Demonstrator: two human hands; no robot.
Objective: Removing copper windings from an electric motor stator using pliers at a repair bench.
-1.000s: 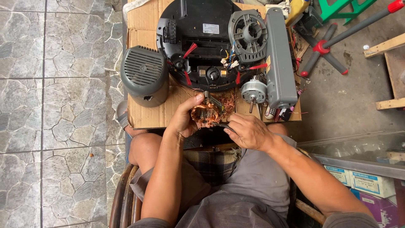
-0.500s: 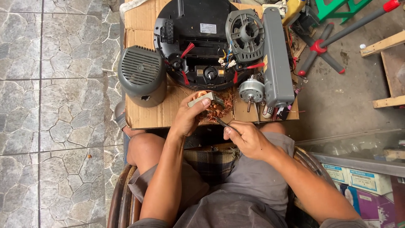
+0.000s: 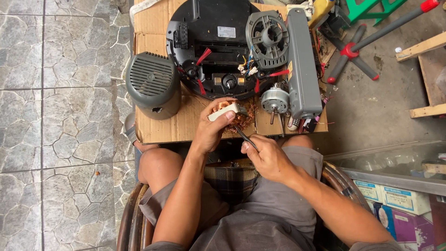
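We hold the copper-wound motor stator (image 3: 226, 111) over the cardboard sheet (image 3: 158, 130), left hand (image 3: 211, 130) clamped on its steel core; it looks heavy, windings fragile. Our right hand (image 3: 267, 158) grips a thin tool (image 3: 244, 135).

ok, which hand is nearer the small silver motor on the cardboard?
Left. The left hand sits just beside the silver motor, level with it; the right hand is lower, off the cardboard.
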